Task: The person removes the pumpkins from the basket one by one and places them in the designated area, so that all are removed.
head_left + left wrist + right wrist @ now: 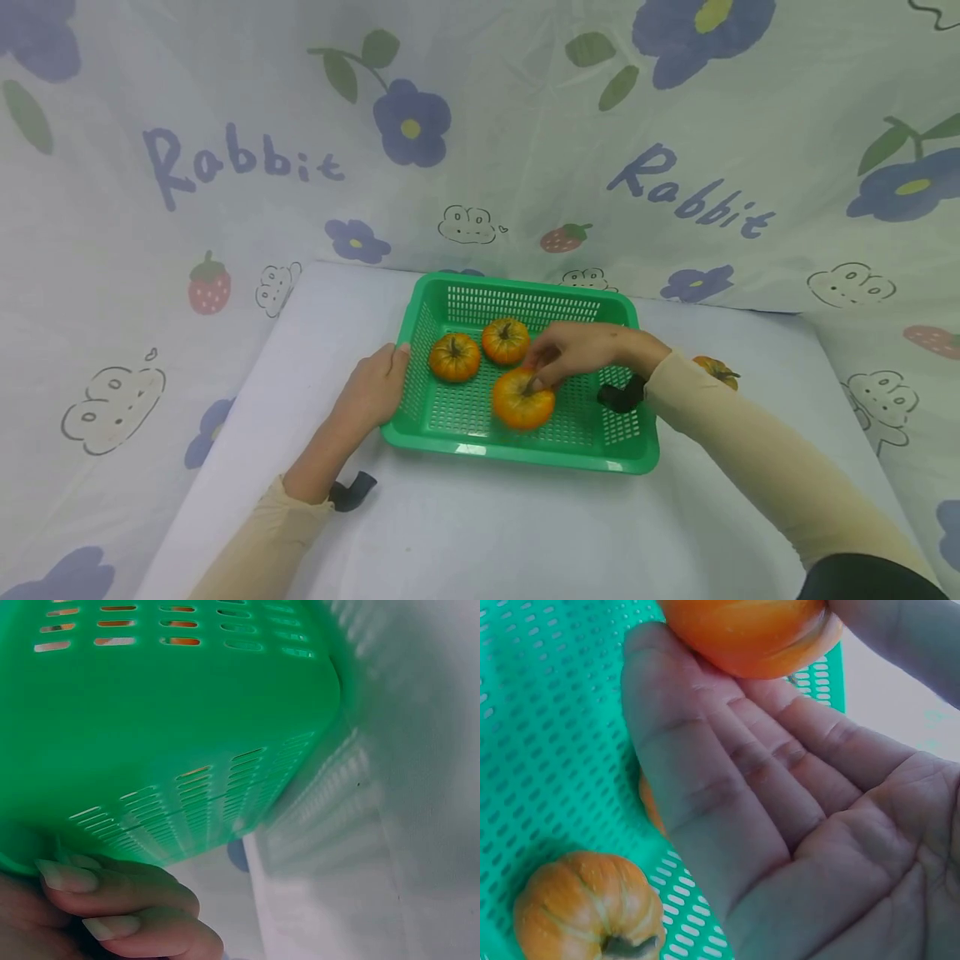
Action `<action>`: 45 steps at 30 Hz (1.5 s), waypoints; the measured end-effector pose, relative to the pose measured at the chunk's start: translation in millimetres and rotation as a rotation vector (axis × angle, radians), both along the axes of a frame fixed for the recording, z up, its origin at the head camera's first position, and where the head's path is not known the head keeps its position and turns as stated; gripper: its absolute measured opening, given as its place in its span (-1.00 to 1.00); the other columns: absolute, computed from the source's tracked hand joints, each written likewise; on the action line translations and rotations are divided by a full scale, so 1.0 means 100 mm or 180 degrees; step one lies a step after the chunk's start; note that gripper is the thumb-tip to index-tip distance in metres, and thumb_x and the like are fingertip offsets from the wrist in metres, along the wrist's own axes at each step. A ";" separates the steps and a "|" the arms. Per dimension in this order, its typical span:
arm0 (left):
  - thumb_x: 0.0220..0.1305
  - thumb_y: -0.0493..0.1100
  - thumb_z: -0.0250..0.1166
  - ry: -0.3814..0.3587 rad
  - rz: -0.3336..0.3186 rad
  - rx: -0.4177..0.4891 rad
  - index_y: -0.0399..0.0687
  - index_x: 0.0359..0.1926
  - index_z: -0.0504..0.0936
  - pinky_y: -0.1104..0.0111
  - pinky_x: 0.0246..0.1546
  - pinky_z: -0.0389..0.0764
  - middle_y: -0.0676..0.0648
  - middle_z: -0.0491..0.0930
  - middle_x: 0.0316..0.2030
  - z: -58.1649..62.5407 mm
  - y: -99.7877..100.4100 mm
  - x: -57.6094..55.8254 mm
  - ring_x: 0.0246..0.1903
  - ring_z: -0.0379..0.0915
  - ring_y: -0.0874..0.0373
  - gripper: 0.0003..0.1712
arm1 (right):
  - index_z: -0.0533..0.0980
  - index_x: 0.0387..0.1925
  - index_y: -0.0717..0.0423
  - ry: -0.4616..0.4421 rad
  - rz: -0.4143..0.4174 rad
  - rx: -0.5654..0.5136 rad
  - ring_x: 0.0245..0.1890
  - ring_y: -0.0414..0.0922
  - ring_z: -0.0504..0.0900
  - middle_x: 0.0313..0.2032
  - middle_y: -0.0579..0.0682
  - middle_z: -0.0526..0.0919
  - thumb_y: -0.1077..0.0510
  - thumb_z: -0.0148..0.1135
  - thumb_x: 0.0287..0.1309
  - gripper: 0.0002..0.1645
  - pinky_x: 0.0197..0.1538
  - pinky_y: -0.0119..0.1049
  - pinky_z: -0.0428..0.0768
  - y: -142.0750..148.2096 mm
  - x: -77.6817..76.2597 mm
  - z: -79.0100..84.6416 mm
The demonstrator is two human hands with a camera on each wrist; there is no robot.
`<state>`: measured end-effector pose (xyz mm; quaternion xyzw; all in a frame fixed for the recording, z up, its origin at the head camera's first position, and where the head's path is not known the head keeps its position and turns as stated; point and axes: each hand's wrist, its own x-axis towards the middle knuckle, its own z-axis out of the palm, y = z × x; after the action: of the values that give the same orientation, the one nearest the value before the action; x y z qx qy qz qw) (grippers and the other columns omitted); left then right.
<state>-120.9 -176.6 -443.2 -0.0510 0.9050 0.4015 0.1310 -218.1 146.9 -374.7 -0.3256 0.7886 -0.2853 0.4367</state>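
My left hand (372,387) grips the left rim of a green slotted plastic basket (517,455); in the left wrist view its fingers (135,896) curl under the basket's edge. Inside the basket, my right hand (583,348) pinches a small orange pumpkin (522,406) near its stem, between thumb and fingers. The right wrist view shows that pumpkin (754,637) at the fingertips, held higher than the others. Two more small pumpkins, one at the left (454,358) and one at the back (505,342), sit on the basket floor.
Beyond the right forearm, outside the basket, another small pumpkin (716,369) lies on the white table (480,533), partly hidden by the sleeve. A patterned cloth (480,150) with flowers and "Rabbit" lettering hangs behind the table. Black wrist-worn parts (352,492) show at both wrists.
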 end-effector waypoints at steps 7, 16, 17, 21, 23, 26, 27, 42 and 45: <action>0.70 0.26 -0.33 -0.0019 0.0006 0.0039 -0.20 0.01 0.45 0.24 -0.53 0.60 -0.16 0.54 -0.43 0.01 0.00 0.00 -0.54 0.51 0.04 -0.34 | 0.66 0.07 0.19 0.0036 -0.0301 -0.0092 -0.10 -0.08 0.74 -0.08 -0.02 0.77 0.05 0.39 0.34 -0.62 -0.02 -0.17 0.73 0.22 0.08 0.09; 0.69 0.26 -0.33 0.0001 0.0000 0.0048 -0.19 0.01 0.45 0.23 -0.51 0.60 -0.16 0.53 -0.42 0.01 -0.01 -0.01 -0.52 0.50 0.04 -0.34 | 0.54 0.27 0.29 0.0163 -0.0705 -0.0147 0.08 -0.01 0.70 0.12 0.10 0.70 0.01 0.38 0.38 -0.41 0.08 -0.09 0.71 0.55 0.16 0.18; 0.69 0.27 -0.33 0.0001 -0.0010 0.0053 -0.19 0.02 0.45 0.23 -0.51 0.61 -0.16 0.54 -0.42 0.01 0.00 -0.01 -0.52 0.51 0.04 -0.34 | 0.54 0.27 0.30 0.0168 -0.0750 -0.0147 0.09 0.00 0.70 0.14 0.12 0.69 0.00 0.37 0.39 -0.40 0.09 -0.08 0.70 0.60 0.17 0.19; 0.69 0.26 -0.33 0.0006 -0.0019 0.0063 -0.18 0.02 0.44 0.23 -0.50 0.61 -0.16 0.54 -0.40 0.01 0.00 -0.01 -0.51 0.52 0.04 -0.35 | 0.54 0.26 0.32 0.0240 -0.0880 -0.0108 0.04 -0.01 0.72 0.14 0.13 0.69 -0.04 0.36 0.39 -0.38 0.14 -0.03 0.67 0.75 0.25 0.25; 0.70 0.26 -0.32 0.0001 -0.0025 0.0073 -0.18 0.02 0.44 0.23 -0.50 0.62 -0.17 0.55 -0.40 0.01 0.00 -0.01 -0.51 0.53 0.04 -0.36 | 0.54 0.25 0.32 0.0282 -0.0908 -0.0083 0.01 -0.03 0.74 0.12 0.11 0.70 -0.05 0.35 0.40 -0.38 0.18 0.01 0.65 0.82 0.28 0.28; 0.70 0.25 -0.32 -0.0011 -0.0014 0.0088 -0.18 0.02 0.44 0.23 -0.51 0.62 -0.17 0.54 -0.40 0.02 0.00 -0.01 -0.52 0.53 0.04 -0.36 | 0.56 0.23 0.30 0.0359 -0.0952 -0.0029 0.02 -0.03 0.72 0.10 0.08 0.71 -0.05 0.35 0.39 -0.41 0.21 0.06 0.62 0.93 0.34 0.32; 0.70 0.25 -0.32 -0.0013 -0.0013 0.0091 -0.19 0.02 0.44 0.23 -0.51 0.62 -0.17 0.54 -0.40 0.02 0.00 -0.01 -0.52 0.53 0.04 -0.36 | 0.57 0.23 0.27 0.0407 -0.0968 0.0005 0.03 -0.04 0.71 0.09 0.05 0.72 -0.06 0.35 0.39 -0.41 0.20 0.04 0.62 0.97 0.36 0.34; 0.68 0.30 -0.34 0.0009 -0.0009 0.0062 -0.22 0.08 0.45 0.22 -0.46 0.60 -0.19 0.53 -0.36 0.04 -0.01 -0.01 -0.47 0.50 0.02 -0.29 | 0.54 0.26 0.32 0.0789 -0.1635 -0.0114 -0.08 -0.07 0.72 0.07 0.05 0.72 0.05 0.27 0.45 -0.48 -0.02 -0.30 0.69 1.77 0.74 0.34; 0.68 0.30 -0.34 -0.0001 -0.0020 0.0081 -0.22 0.10 0.45 0.22 -0.46 0.61 -0.19 0.54 -0.36 0.02 0.00 -0.01 -0.47 0.51 0.02 -0.29 | 0.51 0.28 0.34 0.0768 -0.1746 -0.0069 -0.08 -0.08 0.74 0.07 0.07 0.72 0.04 0.26 0.46 -0.45 -0.01 -0.32 0.68 1.90 0.81 0.31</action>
<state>-121.9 -176.3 -441.0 -0.0465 0.9000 0.4126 0.1330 -136.7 337.3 -344.0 -0.1366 0.8902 -0.3603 0.2430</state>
